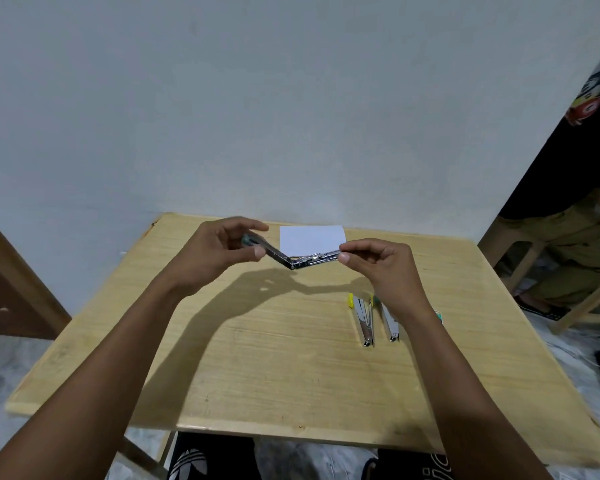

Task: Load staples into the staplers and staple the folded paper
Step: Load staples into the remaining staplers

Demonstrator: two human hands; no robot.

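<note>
A pale bare wall backs a light wooden table [257,358], and both hands are raised just above its far half. Between them hangs the open stapler [302,261], swung wide at its hinge so the two arms make a shallow V, with the hinge at the lowest point midway between the two sets of fingertips.

The left hand [215,252] grips the green-handled half, fingers curled over the top and thumb pressed up from beneath. The right hand [385,268] pinches the tip of the other, bare metal arm between thumb and forefinger, its remaining fingers loosely curled behind.

Just beyond the fingertips of both hands, flat on the table, lies the folded paper [310,239]. Below the right wrist lie two more staplers [374,322], side by side (one with a yellow end, one with green). A teal box [439,315] shows at the outer edge of the right forearm; what it holds cannot be read.

This looks like the loading step: the stapler is opened to expose its channel, but whether any staples sit in it cannot be told. The next move probably calls for freeing the right fingers to fetch a strip of staples, while the left keeps the arms spread, then seating the strip squarely before closing.
</note>
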